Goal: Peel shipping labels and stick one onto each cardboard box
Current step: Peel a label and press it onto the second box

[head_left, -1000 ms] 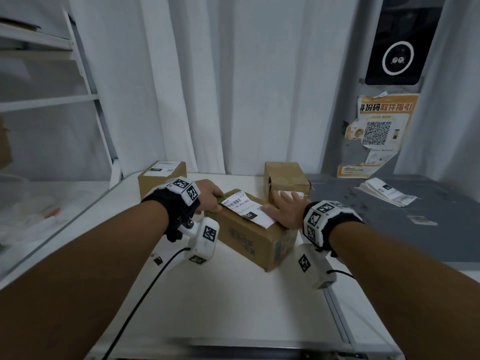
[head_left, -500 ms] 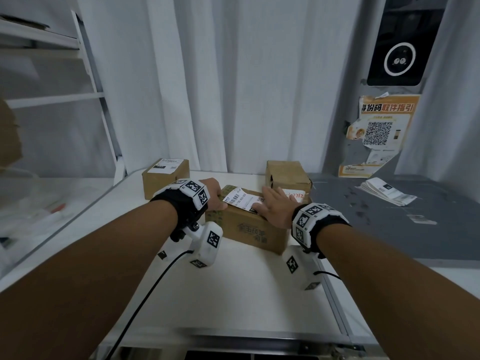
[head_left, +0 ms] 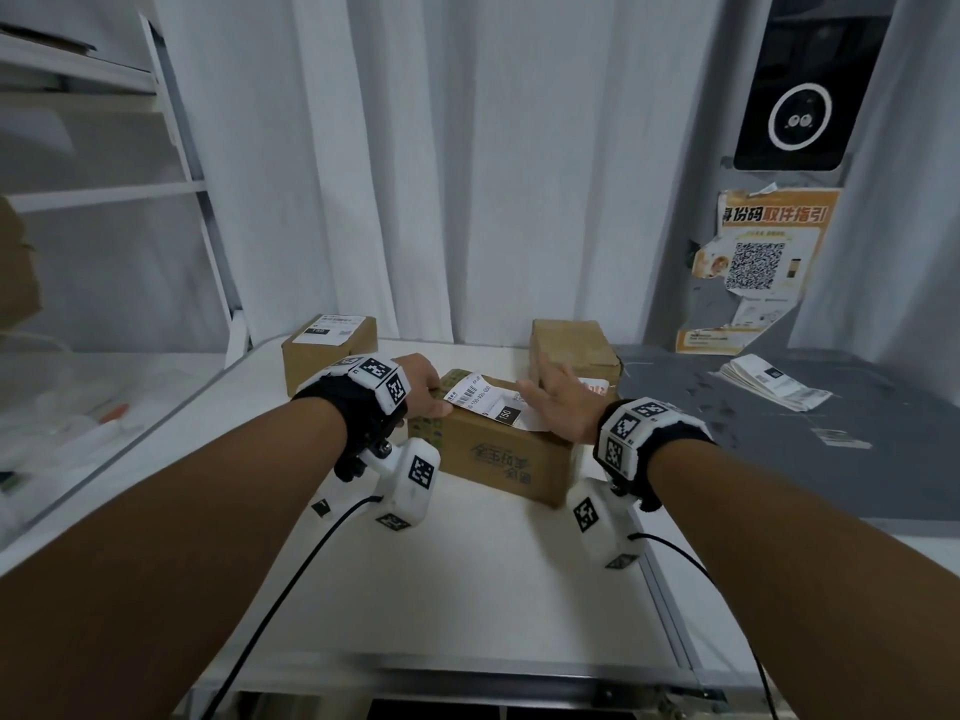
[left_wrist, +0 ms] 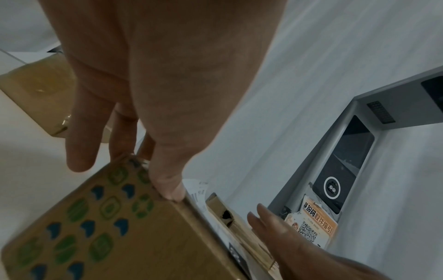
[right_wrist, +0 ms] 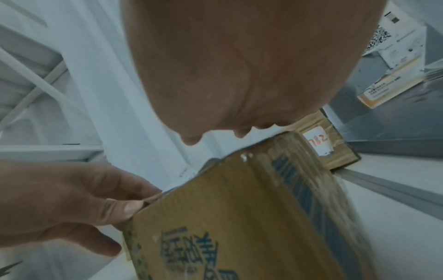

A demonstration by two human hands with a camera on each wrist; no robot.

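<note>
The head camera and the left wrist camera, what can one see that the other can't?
Only the head view shows the stack of labels on the grey counter, the far-left box with its own label, and the printed top of the label on the middle box. Only the left wrist view shows the green and blue shapes printed on that box's end. Both show the left hand holding the box's left edge, the right hand lying flat on top, the bare back box and the orange QR poster.
</note>
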